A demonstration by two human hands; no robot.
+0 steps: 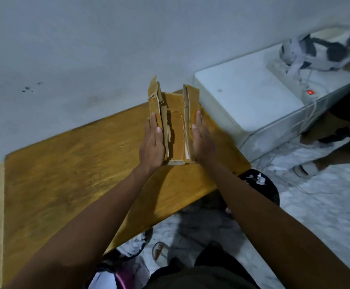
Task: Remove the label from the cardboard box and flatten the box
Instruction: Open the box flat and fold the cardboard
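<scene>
Dim bluish indoor light, soft arm shadows on the table (65, 174), blurred, stretched edges

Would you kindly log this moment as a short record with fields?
surface: wooden table
box: cardboard box on table, open, side walls upright, not yet flat
left hand: left hand flat against outside of left wall
right hand: right hand flat against outside of right wall
label: torn patches on walls; cannot tell if any remains
beside table: white appliance
</scene>
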